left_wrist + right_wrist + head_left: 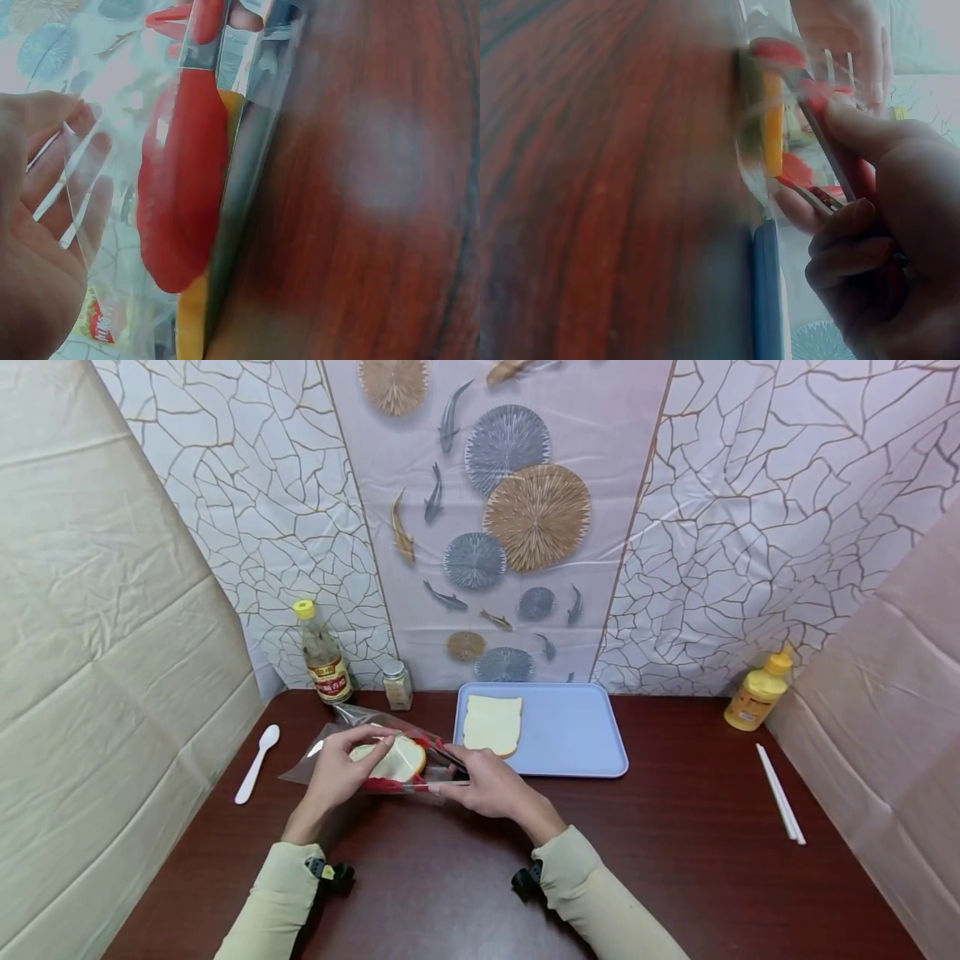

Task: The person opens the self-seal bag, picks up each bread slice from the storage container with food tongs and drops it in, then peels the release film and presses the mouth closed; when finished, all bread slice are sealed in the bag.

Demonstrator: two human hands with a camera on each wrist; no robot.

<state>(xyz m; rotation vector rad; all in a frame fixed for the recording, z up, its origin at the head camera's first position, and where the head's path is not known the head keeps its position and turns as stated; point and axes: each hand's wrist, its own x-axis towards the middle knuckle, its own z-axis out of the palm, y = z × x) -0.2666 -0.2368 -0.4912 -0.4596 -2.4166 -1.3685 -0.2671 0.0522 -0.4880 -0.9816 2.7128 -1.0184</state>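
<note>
Both my hands meet over the desk's near-left part: my left hand (336, 774) pinches the top of a clear plastic bag (352, 745) holding a bread slice (393, 760), while my right hand (483, 787) grips the bag's red-printed open end, fingers curled around it. Behind, near the desk's far edge, a second slice (492, 723) lies on the blue tray (570, 735). By the left edge rests a white spoon (257, 763).

Makeshift kitchen booth, condiment bottles (324, 653), tray (570, 731), draped sheeting (787, 527)
</note>
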